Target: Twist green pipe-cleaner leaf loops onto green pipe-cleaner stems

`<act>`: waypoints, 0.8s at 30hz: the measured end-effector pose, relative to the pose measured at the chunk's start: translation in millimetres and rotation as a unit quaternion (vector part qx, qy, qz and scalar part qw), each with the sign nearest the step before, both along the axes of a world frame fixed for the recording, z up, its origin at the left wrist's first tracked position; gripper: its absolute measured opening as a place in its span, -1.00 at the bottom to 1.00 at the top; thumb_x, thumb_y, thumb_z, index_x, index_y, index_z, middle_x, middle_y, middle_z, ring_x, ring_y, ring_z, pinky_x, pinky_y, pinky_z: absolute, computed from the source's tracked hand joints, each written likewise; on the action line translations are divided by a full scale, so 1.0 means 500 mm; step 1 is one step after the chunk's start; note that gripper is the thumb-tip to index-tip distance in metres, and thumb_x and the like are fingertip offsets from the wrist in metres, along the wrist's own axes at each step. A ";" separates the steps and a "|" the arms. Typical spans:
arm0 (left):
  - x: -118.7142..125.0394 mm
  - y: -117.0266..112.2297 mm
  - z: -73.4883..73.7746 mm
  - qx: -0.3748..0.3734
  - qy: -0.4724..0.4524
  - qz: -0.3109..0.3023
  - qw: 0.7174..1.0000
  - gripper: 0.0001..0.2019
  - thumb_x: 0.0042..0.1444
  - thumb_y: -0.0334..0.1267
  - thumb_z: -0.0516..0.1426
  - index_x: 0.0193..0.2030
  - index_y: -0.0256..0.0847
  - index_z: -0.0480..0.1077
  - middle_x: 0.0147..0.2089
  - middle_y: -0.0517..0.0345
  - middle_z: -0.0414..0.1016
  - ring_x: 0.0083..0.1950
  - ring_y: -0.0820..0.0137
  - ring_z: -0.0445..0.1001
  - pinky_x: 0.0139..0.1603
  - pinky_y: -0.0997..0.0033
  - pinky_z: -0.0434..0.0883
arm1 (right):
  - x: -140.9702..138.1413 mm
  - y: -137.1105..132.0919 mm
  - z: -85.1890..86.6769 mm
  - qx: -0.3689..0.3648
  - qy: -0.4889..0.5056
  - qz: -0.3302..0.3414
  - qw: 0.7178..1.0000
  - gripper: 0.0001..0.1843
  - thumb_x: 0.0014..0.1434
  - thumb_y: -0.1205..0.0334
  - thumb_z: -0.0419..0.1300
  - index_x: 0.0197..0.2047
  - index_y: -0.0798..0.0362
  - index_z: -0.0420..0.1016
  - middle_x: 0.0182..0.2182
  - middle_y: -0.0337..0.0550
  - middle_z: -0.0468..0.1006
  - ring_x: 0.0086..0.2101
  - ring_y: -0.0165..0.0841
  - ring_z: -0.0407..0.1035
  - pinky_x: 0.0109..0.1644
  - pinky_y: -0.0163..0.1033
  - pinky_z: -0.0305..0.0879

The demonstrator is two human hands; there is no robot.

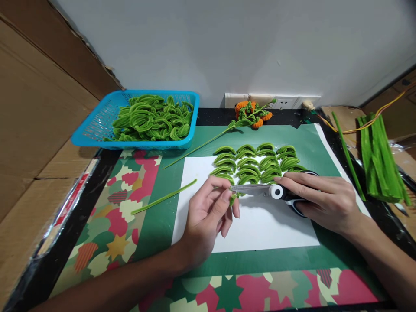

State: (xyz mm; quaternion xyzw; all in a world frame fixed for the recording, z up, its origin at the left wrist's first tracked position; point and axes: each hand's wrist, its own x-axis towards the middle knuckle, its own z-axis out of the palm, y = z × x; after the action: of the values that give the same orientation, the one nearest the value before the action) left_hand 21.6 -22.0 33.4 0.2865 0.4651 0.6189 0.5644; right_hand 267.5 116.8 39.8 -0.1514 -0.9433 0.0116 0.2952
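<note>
My left hand (208, 214) pinches a small folded green pipe-cleaner piece (233, 199) between thumb and fingers over the white sheet (260, 229). My right hand (325, 199) grips black-handled scissors (276, 191), whose blades point left and meet the green piece at my left fingertips. Just behind the hands, several finished green leaf shapes (256, 164) lie in rows on the sheet and the green mat (162, 216).
A blue basket (94, 130) full of green leaf shapes stands at the back left. A loose green pipe cleaner (164, 197) lies left of the sheet. An orange-and-green flower stem (250, 113) lies by the wall sockets (286, 102). A bundle of green pipe cleaners (378, 160) lies at the right. Cardboard (32, 108) walls the left side.
</note>
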 end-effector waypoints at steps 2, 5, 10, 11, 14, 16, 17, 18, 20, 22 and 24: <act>0.000 -0.001 -0.002 0.004 0.005 0.002 1.000 -0.76 0.44 -0.04 0.26 -0.10 -0.12 0.37 -0.45 0.31 0.54 -0.69 0.62 0.23 -0.69 0.67 0.10 | 0.002 0.001 0.003 -0.016 -0.010 0.001 1.000 -0.34 0.23 0.63 0.12 0.27 -0.12 0.59 -0.02 -0.23 0.79 -0.17 -0.30 0.73 -0.20 -0.28 0.65; -0.001 -0.007 -0.009 0.004 0.016 -0.007 1.000 -0.78 0.44 -0.04 0.26 -0.09 -0.12 0.40 -0.43 0.31 0.53 -0.71 0.63 0.26 -0.70 0.67 0.09 | 0.010 0.011 0.013 -0.070 -0.036 0.025 0.997 -0.31 0.16 0.61 0.11 0.24 -0.11 0.61 0.00 -0.22 0.78 -0.16 -0.29 0.74 -0.27 -0.31 0.64; -0.001 -0.018 -0.013 -0.018 0.017 -0.062 0.998 -0.73 0.43 0.02 0.26 -0.09 -0.13 0.42 -0.42 0.29 0.51 -0.72 0.60 0.33 -0.69 0.65 0.10 | 0.024 0.033 0.039 -0.223 -0.051 0.088 0.970 -0.24 0.04 0.61 0.09 0.23 -0.08 0.66 -0.01 -0.19 0.78 -0.12 -0.29 0.73 -0.08 -0.32 0.67; 0.000 -0.018 -0.012 -0.020 0.016 -0.068 0.997 -0.72 0.42 0.03 0.27 -0.09 -0.13 0.42 -0.42 0.29 0.50 -0.72 0.60 0.33 -0.69 0.65 0.11 | 0.025 0.035 0.042 -0.244 -0.058 0.094 0.964 -0.23 0.03 0.61 0.09 0.23 -0.10 0.67 -0.02 -0.20 0.78 -0.13 -0.30 0.73 -0.08 -0.33 0.66; 0.001 -0.012 -0.008 -0.029 0.008 -0.069 0.997 -0.70 0.41 0.05 0.28 -0.10 -0.14 0.39 -0.43 0.29 0.50 -0.73 0.59 0.34 -0.71 0.66 0.10 | 0.025 0.037 0.045 -0.265 -0.070 0.091 0.958 -0.29 0.09 0.59 0.12 0.21 -0.12 0.68 -0.03 -0.20 0.78 -0.13 -0.29 0.72 -0.12 -0.33 0.66; 0.002 -0.007 -0.006 -0.032 0.003 -0.063 0.998 -0.70 0.41 0.04 0.27 -0.11 -0.13 0.38 -0.44 0.31 0.50 -0.76 0.59 0.33 -0.73 0.68 0.07 | 0.027 0.038 0.043 -0.260 -0.068 0.069 0.961 -0.42 0.18 0.55 0.18 0.17 -0.11 0.68 -0.02 -0.18 0.76 -0.12 -0.27 0.71 -0.11 -0.32 0.65; 0.002 -0.005 -0.005 -0.032 0.003 -0.060 0.998 -0.72 0.42 0.02 0.26 -0.10 -0.13 0.38 -0.45 0.31 0.51 -0.76 0.59 0.32 -0.74 0.68 0.06 | 0.029 0.039 0.042 -0.257 -0.066 0.057 0.963 -0.49 0.22 0.52 0.22 0.15 -0.10 0.67 -0.02 -0.16 0.75 -0.11 -0.26 0.71 -0.11 -0.30 0.65; 0.001 -0.003 -0.004 -0.033 0.005 -0.060 0.998 -0.73 0.43 0.01 0.25 -0.09 -0.13 0.39 -0.46 0.31 0.51 -0.77 0.59 0.32 -0.74 0.69 0.05 | 0.032 0.042 0.041 -0.253 -0.061 0.046 0.965 -0.56 0.26 0.47 0.27 0.14 -0.10 0.67 -0.02 -0.16 0.74 -0.11 -0.25 0.70 -0.10 -0.28 0.65; 0.000 -0.002 -0.003 -0.037 0.019 -0.062 0.997 -0.76 0.45 -0.02 0.23 -0.04 -0.15 0.43 -0.46 0.28 0.53 -0.76 0.59 0.33 -0.74 0.68 0.07 | 0.040 0.053 0.039 -0.239 -0.032 0.013 0.970 -0.67 0.30 0.35 0.37 0.10 -0.11 0.67 -0.03 -0.14 0.73 -0.14 -0.22 0.69 -0.10 -0.23 0.63; -0.001 -0.002 -0.001 -0.039 0.038 -0.065 0.996 -0.74 0.46 -0.02 0.23 -0.01 -0.19 0.48 -0.45 0.24 0.55 -0.75 0.59 0.35 -0.73 0.66 0.11 | 0.054 0.073 0.037 -0.215 0.015 -0.058 0.975 -0.71 0.28 0.23 0.46 0.08 -0.11 0.68 -0.07 -0.13 0.73 -0.22 -0.23 0.65 -0.19 -0.22 0.59; -0.003 -0.002 0.000 -0.039 0.054 -0.065 0.996 -0.72 0.44 -0.01 0.25 -0.03 -0.21 0.51 -0.45 0.22 0.55 -0.74 0.59 0.34 -0.73 0.65 0.13 | 0.077 0.103 0.030 -0.181 0.060 -0.177 0.966 -0.66 0.24 0.17 0.51 0.08 -0.07 0.70 -0.14 -0.09 0.73 -0.35 -0.27 0.58 -0.37 -0.25 0.47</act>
State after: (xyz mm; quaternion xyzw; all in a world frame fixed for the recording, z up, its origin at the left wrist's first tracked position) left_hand 20.0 -23.0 33.6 0.3270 0.4991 0.5455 0.5886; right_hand 305.9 168.2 54.7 -0.3660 -0.8643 0.1386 0.3160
